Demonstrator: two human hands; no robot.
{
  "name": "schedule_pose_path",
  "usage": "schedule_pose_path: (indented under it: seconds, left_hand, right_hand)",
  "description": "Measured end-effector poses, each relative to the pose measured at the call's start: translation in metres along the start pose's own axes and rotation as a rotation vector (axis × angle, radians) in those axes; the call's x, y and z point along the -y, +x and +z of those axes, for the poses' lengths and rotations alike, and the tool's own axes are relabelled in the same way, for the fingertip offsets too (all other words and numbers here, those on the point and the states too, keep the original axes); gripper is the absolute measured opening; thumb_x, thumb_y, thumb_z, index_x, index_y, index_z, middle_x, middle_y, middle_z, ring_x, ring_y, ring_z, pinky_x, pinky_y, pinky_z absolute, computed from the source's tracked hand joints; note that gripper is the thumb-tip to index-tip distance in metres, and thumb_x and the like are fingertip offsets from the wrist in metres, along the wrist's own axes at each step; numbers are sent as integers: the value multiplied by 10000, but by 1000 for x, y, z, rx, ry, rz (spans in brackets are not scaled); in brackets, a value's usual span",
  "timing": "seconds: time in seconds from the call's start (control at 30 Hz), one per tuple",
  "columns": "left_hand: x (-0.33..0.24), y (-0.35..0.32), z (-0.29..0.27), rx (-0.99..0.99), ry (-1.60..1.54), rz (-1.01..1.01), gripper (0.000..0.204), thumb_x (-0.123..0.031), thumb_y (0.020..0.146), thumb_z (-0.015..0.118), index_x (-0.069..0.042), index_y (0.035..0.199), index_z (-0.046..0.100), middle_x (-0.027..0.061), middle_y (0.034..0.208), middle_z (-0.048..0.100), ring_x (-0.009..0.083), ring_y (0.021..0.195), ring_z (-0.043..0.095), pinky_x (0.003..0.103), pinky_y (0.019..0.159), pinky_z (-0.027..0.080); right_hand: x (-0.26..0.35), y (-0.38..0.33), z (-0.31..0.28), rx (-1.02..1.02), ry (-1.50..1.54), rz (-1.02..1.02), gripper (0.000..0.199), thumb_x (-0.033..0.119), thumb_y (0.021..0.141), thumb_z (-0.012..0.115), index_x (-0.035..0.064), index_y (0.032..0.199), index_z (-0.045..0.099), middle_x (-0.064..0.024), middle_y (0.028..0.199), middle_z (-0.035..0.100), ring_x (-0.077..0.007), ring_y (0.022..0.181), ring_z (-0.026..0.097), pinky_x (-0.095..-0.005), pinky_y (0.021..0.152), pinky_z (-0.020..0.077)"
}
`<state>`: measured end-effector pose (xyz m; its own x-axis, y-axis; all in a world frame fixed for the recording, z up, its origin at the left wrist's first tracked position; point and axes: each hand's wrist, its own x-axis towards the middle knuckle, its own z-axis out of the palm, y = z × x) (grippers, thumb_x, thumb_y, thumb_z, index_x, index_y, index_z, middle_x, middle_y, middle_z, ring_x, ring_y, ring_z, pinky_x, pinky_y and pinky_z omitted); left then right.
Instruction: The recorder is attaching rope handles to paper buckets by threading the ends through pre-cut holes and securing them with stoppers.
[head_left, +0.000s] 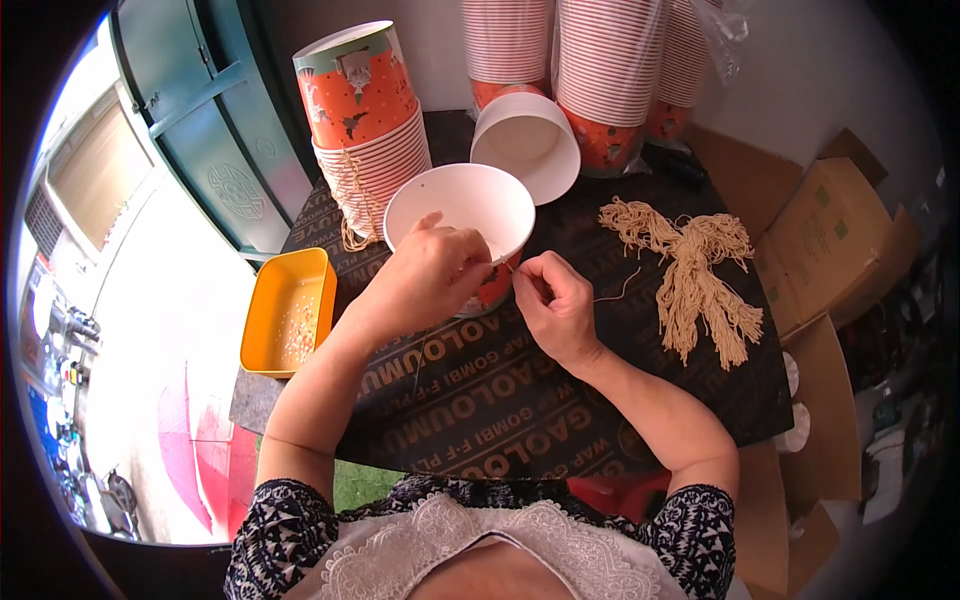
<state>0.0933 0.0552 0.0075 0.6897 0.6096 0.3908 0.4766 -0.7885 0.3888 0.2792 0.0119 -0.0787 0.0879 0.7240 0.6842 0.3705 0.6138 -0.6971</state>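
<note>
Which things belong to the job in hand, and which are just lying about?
Likely in the job:
round orange paper bucket, white inside, at the left hand
thin pale cord at the pinching right hand
beige cord bundle
orange-topped bucket stack with hanging cords
yellow rectangular tray, possibly

Likely lying about:
brown cardboard box
bagged white-rimmed bucket stacks

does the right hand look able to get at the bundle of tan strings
Probably yes: between the right hand and the bundle only a thin thread shows, though the fingers seem busy beside the cup.
</note>
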Motion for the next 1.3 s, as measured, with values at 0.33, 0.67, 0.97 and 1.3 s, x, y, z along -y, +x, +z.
schedule_pose_path:
  seconds: [0.33,0.67,0.97,1.3]
  left_hand:
    - [-8,-1,11,-68,272,250,89,-28,765,663,-49,824,600,85,732,595,279,810,640,544,1072,361]
    - [-4,-10,36,-89,519,286,76,-67,733,609,-54,778,549,76,720,544,270,812,608,528,1073,363]
    - [6,-37,66,-135,454,285,116,-85,778,617,-13,864,588,113,810,599,286,860,602,465,959,436]
    - [24,-46,75,-267,-16,-118,141,-49,831,632,26,949,614,203,894,639,385,877,622,450,759,507]
  right_hand:
    - [6,-2,3,14,112,145,97,56,903,650,-26,859,622,-68,712,632,-94,622,562,-264,566,465]
    - [6,-4,3,107,591,636,261,179,952,580,41,731,589,32,636,544,-25,512,445,-197,442,345]
    - [-16,-13,14,161,475,746,293,182,957,577,66,690,541,34,593,492,-34,449,401,-206,384,277]
    - [-22,-24,27,204,235,566,289,164,944,585,-65,768,596,-27,577,539,-63,570,443,-296,505,381]
